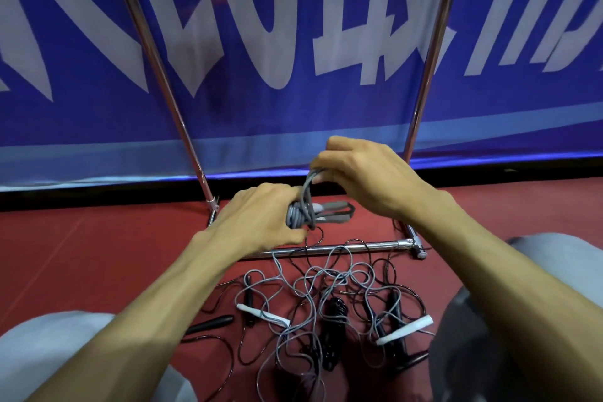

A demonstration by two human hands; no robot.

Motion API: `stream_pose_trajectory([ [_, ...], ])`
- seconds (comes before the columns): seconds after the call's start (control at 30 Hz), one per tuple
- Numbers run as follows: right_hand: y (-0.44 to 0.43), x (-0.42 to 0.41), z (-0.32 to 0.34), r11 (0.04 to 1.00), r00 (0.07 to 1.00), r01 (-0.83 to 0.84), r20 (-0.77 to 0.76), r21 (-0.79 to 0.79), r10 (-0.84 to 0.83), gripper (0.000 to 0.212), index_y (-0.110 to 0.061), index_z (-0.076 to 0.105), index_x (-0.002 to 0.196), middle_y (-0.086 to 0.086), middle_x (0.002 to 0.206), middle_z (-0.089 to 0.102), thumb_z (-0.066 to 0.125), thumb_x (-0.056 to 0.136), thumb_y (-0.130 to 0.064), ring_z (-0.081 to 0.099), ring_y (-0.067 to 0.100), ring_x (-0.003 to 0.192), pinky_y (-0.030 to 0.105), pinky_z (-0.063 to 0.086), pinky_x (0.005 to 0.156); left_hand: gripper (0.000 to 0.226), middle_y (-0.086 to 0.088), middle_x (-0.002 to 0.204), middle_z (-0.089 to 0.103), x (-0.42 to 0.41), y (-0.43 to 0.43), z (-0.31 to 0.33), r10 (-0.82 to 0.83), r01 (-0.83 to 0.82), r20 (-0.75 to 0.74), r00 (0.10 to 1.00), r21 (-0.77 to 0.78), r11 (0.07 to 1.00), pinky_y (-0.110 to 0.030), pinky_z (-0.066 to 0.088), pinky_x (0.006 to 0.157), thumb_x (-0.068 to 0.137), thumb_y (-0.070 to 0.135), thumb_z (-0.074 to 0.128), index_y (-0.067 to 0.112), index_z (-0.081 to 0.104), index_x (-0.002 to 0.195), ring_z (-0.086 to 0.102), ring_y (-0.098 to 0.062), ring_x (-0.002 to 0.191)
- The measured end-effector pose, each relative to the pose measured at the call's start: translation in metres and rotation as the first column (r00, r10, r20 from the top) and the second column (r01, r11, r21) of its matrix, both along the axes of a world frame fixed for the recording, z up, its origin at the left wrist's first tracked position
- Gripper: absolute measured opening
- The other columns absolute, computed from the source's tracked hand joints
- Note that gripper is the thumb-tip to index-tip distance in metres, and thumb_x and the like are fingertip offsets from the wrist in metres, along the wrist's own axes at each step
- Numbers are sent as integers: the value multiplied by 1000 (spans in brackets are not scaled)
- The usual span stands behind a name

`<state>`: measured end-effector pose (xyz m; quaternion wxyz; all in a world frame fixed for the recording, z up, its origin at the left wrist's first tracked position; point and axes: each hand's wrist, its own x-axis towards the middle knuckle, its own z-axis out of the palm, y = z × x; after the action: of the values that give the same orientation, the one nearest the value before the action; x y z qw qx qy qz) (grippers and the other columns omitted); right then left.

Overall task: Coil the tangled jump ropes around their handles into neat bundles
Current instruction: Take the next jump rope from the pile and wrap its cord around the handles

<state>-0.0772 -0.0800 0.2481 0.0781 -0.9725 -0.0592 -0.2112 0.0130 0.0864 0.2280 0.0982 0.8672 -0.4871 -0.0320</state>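
My left hand [261,217] grips a pair of grey jump-rope handles [329,212] with grey cord wound round them. The handle tips stick out to the right. Just above, my right hand [362,170] pinches several strands of the same grey cord [308,188] and holds them taut over the bundle. On the red floor below lies a tangle of grey and black ropes [329,297], with white handles [404,330] and black handles [212,323] among them.
A chrome rack frame [342,248] stands on the red floor just behind the tangle, its two uprights rising past my hands. A blue banner with white lettering [293,42] hangs behind it. My knees in grey trousers flank the ropes.
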Motion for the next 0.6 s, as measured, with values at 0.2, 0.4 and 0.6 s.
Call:
stream_pose_trajectory([
  [0.2,-13,1,-9,990,988,144,-57,-7,-144,33,-22,65,105,3,88,57,42,96,-44,54,33,79,39,42,60,39,13,79,64,-1,0,2,-81,86,53,995,-102,991,-31,37,61,70,74,61,38,60,82,54,-13,74],
  [0.4,-16,4,-17,978,967,206,-160,37,-197,11,-17,55,100,4,90,62,49,94,-24,57,33,84,38,39,61,28,6,64,62,5,11,5,-53,-73,-321,946,-369,927,-29,45,53,69,52,67,31,67,87,54,-15,55],
  [0.6,-10,12,-32,962,944,245,-255,118,-209,9,-22,52,94,1,89,65,44,96,-18,62,31,85,38,46,63,45,-13,73,69,3,7,19,-213,-463,-790,575,-528,711,-22,39,39,84,20,69,46,59,120,57,-26,49],
])
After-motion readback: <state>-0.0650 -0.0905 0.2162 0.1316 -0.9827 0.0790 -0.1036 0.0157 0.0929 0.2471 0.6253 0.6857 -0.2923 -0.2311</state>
